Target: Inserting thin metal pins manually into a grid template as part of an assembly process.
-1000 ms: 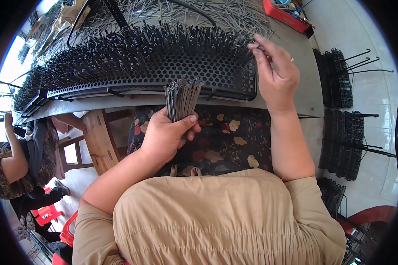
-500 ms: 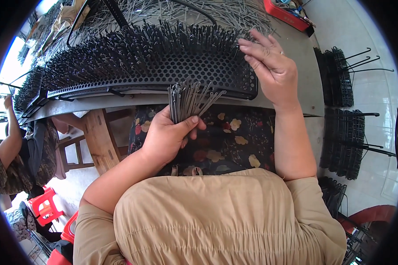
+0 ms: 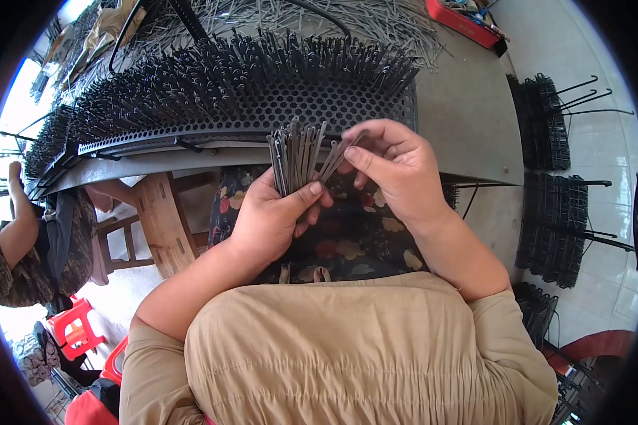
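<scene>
My left hand (image 3: 273,211) is closed around a bundle of thin grey metal rods (image 3: 295,156), their small looped ends pointing up and fanning out. At the bundle's right side, my right hand (image 3: 397,166) pinches one or more of the rods between thumb and fingers; exactly how many I cannot tell. Just beyond both hands stands a long black perforated rack (image 3: 319,106). Upright black rods (image 3: 213,78) with hooked tips fill most of its holes, while a strip along its near right part shows bare holes.
Loose grey rods (image 3: 383,25) lie spread over the table (image 3: 468,106) behind the rack. A red box (image 3: 464,27) sits at the far right. More loaded black racks (image 3: 549,227) stand on the right. Another person's arm (image 3: 18,212) and red stools (image 3: 74,329) are at left.
My right hand has come down and left from the rack's right end to the bundle, where its fingers have closed on rods. My left hand has stayed nearly still.
</scene>
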The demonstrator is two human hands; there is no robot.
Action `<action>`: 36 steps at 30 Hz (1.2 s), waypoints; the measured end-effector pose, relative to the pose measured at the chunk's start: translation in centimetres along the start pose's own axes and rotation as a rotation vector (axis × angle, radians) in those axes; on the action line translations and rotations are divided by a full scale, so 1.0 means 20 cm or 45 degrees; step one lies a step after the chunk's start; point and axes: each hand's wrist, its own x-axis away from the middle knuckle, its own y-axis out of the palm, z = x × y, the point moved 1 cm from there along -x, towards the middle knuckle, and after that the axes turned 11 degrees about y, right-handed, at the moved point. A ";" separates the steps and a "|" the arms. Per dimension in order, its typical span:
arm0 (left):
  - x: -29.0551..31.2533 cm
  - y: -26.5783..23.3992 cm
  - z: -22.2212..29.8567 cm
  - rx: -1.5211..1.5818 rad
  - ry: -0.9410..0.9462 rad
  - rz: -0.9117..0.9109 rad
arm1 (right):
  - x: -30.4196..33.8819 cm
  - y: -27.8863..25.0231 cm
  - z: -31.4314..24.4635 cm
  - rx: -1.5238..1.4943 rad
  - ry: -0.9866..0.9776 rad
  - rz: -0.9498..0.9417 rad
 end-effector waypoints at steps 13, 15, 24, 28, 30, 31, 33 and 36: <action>-0.02 -0.03 -0.02 -0.059 -0.038 0.028 | -0.15 -0.37 -0.17 0.629 -1.250 0.828; -0.02 -0.02 -0.02 -0.059 -0.041 0.020 | -0.16 -0.36 -0.15 0.705 -1.221 0.857; -0.03 -0.02 -0.02 -0.037 -0.044 0.029 | -0.22 -0.37 -0.13 0.884 -1.225 0.930; -0.03 -0.02 -0.01 -0.046 -0.039 0.052 | -0.19 -0.36 -0.15 0.969 -1.231 0.915; -0.03 -0.01 0.00 -0.052 -0.051 0.058 | -0.19 -0.38 -0.16 1.258 -1.260 0.940; -0.03 -0.01 0.01 -0.057 -0.063 0.064 | -0.20 -0.38 -0.15 1.273 -1.312 0.942; -0.03 -0.01 0.01 -0.071 -0.046 0.063 | -0.20 -0.38 -0.14 1.288 -1.364 0.943; -0.03 -0.01 0.01 -0.089 -0.022 0.067 | -0.12 -0.29 -0.12 1.181 -1.244 0.968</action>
